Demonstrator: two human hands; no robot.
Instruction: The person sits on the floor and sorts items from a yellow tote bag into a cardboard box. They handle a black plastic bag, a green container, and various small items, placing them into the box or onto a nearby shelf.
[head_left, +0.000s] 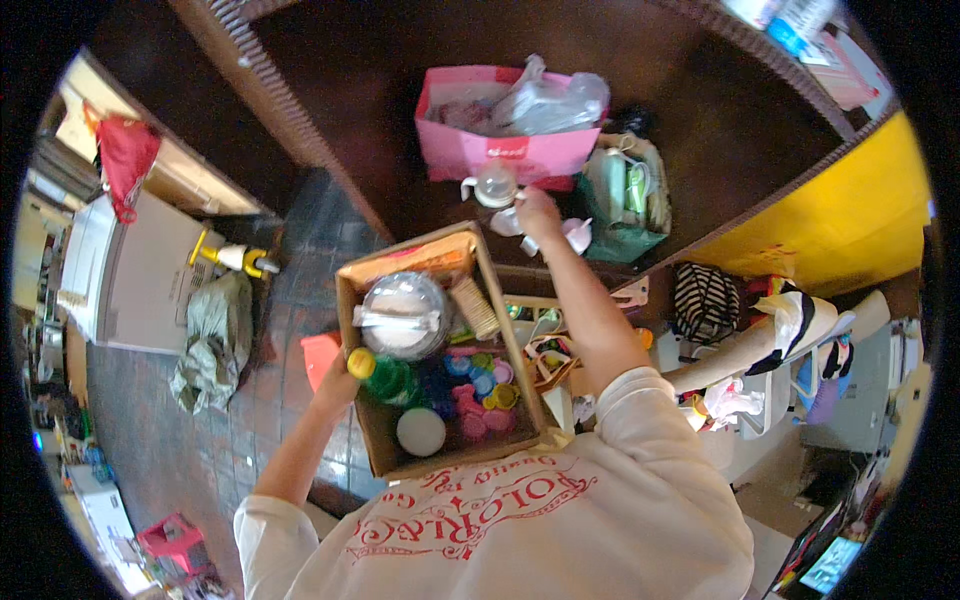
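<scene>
My left hand (341, 381) grips the left side of a cardboard box (526, 375), held against my shirt. Inside it are a clear round container (405, 315) with a white handle or band, a green bottle (391, 381) with a yellow cap, a white round lid (421, 432) and several small colourful plastic pieces (480, 394). An orange packet (420, 261) and a ridged tan item (475, 306) lie at the box's far end. Over the dark wooden shelf, my right hand (538, 214) holds a clear baby cup (496, 185) by one of its white handles.
Behind the cup stands a pink box (506, 154) with plastic bags in it. A green bag (622, 232) holding bottles is to its right. Small white and pink plastic items (576, 234) lie by my right wrist. A yellow toy (232, 256) and a grey plastic bag (214, 337) are on the left.
</scene>
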